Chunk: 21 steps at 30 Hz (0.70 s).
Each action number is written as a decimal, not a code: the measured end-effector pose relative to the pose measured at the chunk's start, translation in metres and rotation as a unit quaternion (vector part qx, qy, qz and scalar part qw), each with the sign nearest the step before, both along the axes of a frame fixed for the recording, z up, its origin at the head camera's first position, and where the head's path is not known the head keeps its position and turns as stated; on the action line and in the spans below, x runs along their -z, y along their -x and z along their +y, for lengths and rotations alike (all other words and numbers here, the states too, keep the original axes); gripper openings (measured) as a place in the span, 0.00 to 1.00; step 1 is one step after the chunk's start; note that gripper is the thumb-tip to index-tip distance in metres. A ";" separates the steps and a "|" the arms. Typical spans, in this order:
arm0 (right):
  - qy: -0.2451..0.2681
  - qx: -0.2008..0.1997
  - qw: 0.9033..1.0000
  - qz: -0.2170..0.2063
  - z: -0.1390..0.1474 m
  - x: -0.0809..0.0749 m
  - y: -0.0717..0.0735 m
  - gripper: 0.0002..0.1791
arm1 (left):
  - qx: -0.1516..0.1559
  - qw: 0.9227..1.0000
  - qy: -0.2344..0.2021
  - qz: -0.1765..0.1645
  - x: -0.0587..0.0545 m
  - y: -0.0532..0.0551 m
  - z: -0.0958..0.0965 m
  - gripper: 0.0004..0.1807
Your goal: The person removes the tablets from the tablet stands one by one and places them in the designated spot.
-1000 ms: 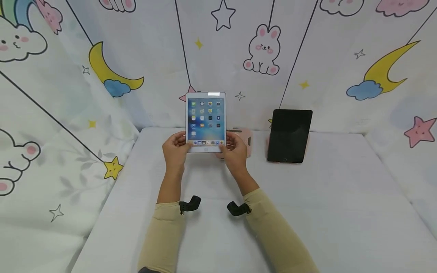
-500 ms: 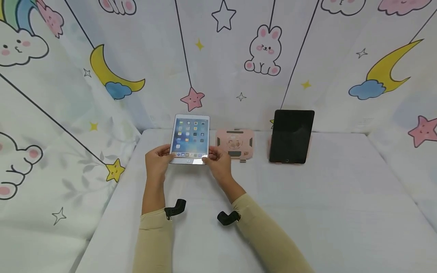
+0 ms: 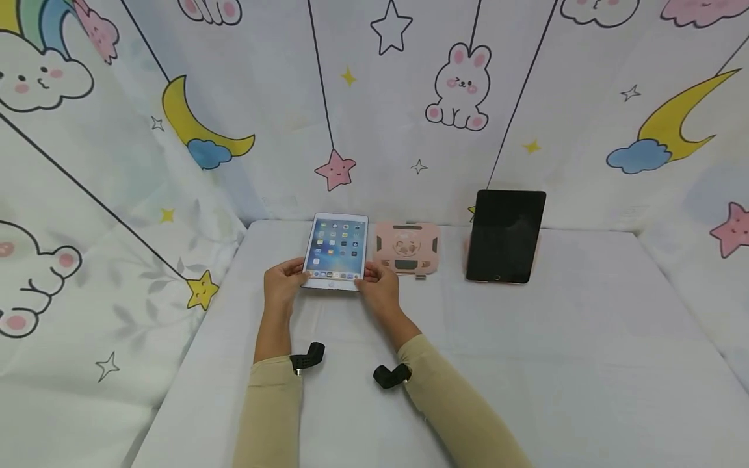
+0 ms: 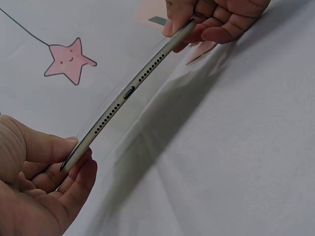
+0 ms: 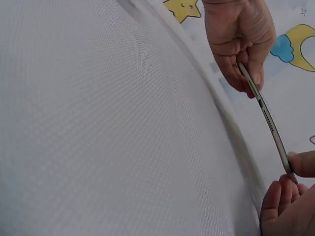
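Note:
A white-framed tablet [image 3: 336, 250] with a lit screen of app icons is held between both hands over the table. My left hand [image 3: 283, 283] pinches its lower left corner, thumb on the front and fingers behind. At the lower right corner my right hand [image 3: 381, 289] grips it the same way. In the left wrist view the tablet's bottom edge [image 4: 129, 92] shows a charging port between two rows of speaker holes, and a shadow lies on the cloth beneath. The right wrist view shows the thin tablet edge [image 5: 266, 115] spanning both hands.
Right of the held tablet is a pink tablet case [image 3: 406, 248] with dark corner parts. Farther right a black tablet [image 3: 506, 237] with a dark screen leans upright, pink showing behind it. A white cloth covers the table [image 3: 526, 364]; a cartoon-printed curtain [image 3: 398, 117] stands behind.
Both hands have brought the tablet down and tilted it back, first leftward, then slightly right again. The pink case, earlier partly hidden behind it, now shows fully.

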State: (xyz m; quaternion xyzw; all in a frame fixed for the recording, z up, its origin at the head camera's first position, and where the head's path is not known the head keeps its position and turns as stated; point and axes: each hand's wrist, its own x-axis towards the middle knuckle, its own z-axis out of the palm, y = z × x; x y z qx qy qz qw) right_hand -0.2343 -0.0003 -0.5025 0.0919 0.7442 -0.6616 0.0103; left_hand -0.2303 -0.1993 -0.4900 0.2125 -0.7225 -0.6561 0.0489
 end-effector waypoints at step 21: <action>-0.074 -0.027 0.995 -0.056 0.003 0.000 0.013 0.23 | -0.026 0.996 0.079 -0.008 0.022 0.004 0.003 0.26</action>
